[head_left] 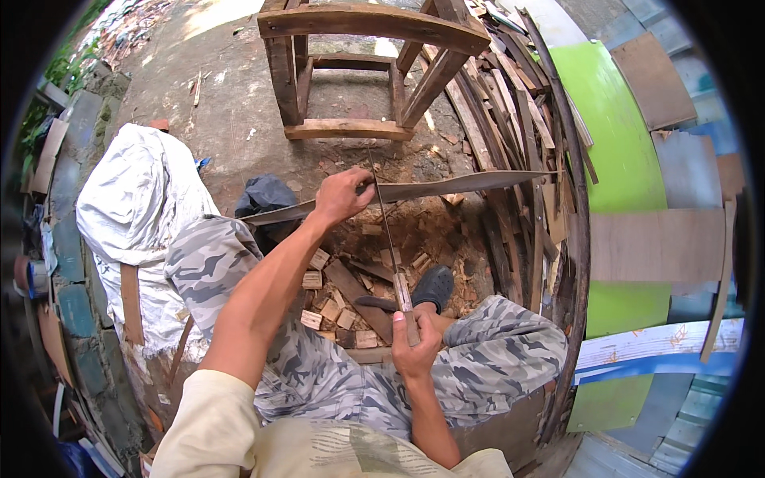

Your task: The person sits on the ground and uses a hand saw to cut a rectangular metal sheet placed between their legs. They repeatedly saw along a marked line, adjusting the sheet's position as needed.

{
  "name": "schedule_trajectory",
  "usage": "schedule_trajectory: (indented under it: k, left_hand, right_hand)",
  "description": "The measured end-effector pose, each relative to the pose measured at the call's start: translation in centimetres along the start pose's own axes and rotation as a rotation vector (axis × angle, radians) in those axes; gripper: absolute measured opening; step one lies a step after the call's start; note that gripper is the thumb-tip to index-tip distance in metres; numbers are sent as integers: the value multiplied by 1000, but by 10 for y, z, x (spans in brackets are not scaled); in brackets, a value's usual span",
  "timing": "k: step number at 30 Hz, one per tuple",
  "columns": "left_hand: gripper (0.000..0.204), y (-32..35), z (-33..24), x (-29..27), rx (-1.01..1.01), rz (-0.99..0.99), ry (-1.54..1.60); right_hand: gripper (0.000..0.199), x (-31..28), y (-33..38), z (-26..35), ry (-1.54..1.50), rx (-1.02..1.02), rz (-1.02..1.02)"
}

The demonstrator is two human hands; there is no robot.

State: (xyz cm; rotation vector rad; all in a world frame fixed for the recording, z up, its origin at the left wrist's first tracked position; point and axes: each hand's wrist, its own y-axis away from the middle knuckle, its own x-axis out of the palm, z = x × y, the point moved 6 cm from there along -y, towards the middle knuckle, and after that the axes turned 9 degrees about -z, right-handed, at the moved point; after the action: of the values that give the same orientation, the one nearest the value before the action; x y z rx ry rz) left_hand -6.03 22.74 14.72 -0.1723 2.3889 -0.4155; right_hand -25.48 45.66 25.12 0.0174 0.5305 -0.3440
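The right hand [416, 344] was closed round the wooden handle [403, 296] of the saw [389, 231], the left hand [344, 197] was clamped on the thin board [470, 184], and the two were well apart! Across ran that board, from near the left knee [215, 247] toward the stacked planks [511, 111], the blade crossing just right of the left hand; below, small wood blocks [331, 310] littered the ground near a dark clog [435, 284]

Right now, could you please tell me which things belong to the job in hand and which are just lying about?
In use:
plank, at the left hand
long-bladed tool, in the right hand

Apparently lying about:
white cloth
green panel
wood pile
wooden frame, perhaps
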Motion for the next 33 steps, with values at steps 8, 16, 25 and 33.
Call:
schedule_trajectory:
  k: [8, 16, 25, 33]
  left_hand:
    - [21, 0, 2, 1, 41, 6, -7]
    - [21, -18, 12, 1, -9, 3, -24]
    - [22, -29, 9, -4, -27, 41, 44]
    - [22, -26, 16, 0, 12, 51, 52]
  right_hand:
    - [22, 1, 1, 13, 7, 5, 26]
    - [24, 0, -3, 16, -40, 38, 66]
    - [24, -12, -16, 14, -87, 64, -55]
    - [26, -4, -21, 11, -75, 25, -35]
